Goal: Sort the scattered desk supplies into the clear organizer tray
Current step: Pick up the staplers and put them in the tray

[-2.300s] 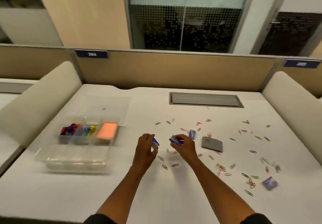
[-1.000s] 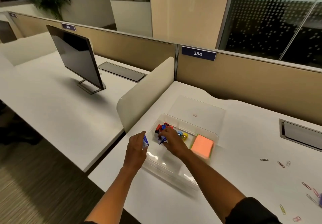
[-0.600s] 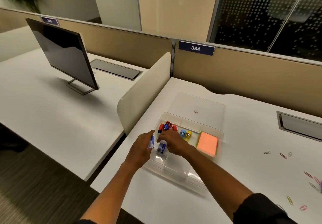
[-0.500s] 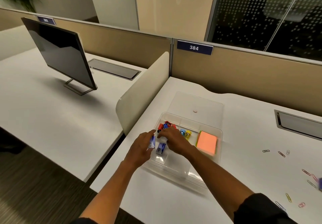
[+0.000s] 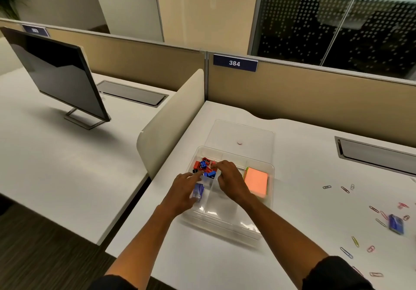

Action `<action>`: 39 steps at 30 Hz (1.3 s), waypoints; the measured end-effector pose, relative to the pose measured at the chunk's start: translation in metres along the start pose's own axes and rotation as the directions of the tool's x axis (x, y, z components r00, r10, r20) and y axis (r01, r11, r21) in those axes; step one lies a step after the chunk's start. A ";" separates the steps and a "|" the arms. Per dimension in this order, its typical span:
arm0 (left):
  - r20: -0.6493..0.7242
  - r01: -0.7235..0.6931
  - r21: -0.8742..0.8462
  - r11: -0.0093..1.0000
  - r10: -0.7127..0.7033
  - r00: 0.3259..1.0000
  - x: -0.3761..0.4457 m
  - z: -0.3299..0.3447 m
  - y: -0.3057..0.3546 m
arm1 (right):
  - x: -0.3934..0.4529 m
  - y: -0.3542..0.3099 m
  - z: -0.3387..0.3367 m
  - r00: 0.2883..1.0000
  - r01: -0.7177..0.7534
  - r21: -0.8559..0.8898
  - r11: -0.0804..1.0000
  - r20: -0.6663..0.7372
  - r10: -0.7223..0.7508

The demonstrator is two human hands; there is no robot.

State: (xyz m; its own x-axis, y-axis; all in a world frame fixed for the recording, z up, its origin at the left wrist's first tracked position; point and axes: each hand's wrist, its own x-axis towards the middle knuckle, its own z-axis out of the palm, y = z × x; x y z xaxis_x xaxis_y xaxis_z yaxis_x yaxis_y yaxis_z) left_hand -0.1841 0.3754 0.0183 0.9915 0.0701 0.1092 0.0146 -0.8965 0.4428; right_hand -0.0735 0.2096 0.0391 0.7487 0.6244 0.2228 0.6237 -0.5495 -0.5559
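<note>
Two hands work over the clear organizer tray (image 5: 269, 204) on the white desk (image 5: 304, 154) at station 384. Your left hand (image 5: 182, 194) reaches into the tray's near-left compartment, index finger stretched forward, with a small blue-and-white box (image 5: 198, 192) lying against the fingers; whether you grip it or merely touch it cannot be told, since the hand covers part of it. Your right hand (image 5: 229, 181) hovers with fingers curled downward at the inner edge of the far-left compartment, which holds a heap of red and blue binder clips (image 5: 203, 168); the fingertips seem to pinch together, but nothing held can be made out. An orange pad of sticky notes (image 5: 256, 180) fills the tray's far-right compartment, just beside your right wrist. The tray's clear lid (image 5: 243, 134) lies flat on the desk, touching the tray's far side. Coloured paper clips (image 5: 344, 189) are scattered on the desk well to the right of the tray, and among them, near the right edge, lies another small blue box (image 5: 396, 224), blurred. A cream divider panel (image 5: 171, 120) separates this desk from the neighbouring one, where a dark monitor (image 5: 56, 73) stands on its frame foot.
</note>
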 end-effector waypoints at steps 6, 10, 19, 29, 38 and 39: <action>-0.023 -0.001 -0.100 0.995 -0.001 1.000 0.006 -0.001 -0.004 | -0.014 0.026 -0.019 0.992 -0.030 0.026 0.999 -0.118 0.033; -0.126 -0.033 -0.104 0.994 0.019 0.992 0.016 0.000 0.010 | -0.028 0.046 -0.028 0.979 -0.097 0.023 0.995 -0.179 0.099; -0.158 -0.195 -0.028 0.980 0.189 0.969 0.058 0.044 0.097 | -0.086 0.104 -0.078 0.934 -0.228 -0.093 0.969 -0.301 0.191; 0.029 -0.340 -0.064 0.938 0.342 0.939 0.072 0.111 0.229 | -0.188 0.189 -0.155 0.844 -0.449 -0.138 0.883 -0.391 0.368; 0.139 -0.420 -0.044 0.906 0.422 0.896 0.075 0.175 0.353 | -0.295 0.263 -0.227 0.772 -0.582 -0.201 0.788 -0.441 0.458; 0.151 -0.417 -0.048 0.908 0.419 0.895 0.076 0.182 0.365 | -0.305 0.270 -0.236 0.763 -0.600 -0.201 0.774 -0.434 0.479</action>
State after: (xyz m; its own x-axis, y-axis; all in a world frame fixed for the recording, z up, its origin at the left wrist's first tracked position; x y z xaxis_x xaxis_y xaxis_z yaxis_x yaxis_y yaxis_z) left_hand -0.0797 -0.0264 0.0260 0.9134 -0.3789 0.1486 -0.4059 -0.8220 0.3994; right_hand -0.0805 -0.2603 0.0093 0.9674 -0.0280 0.2517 0.0785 -0.9118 -0.4031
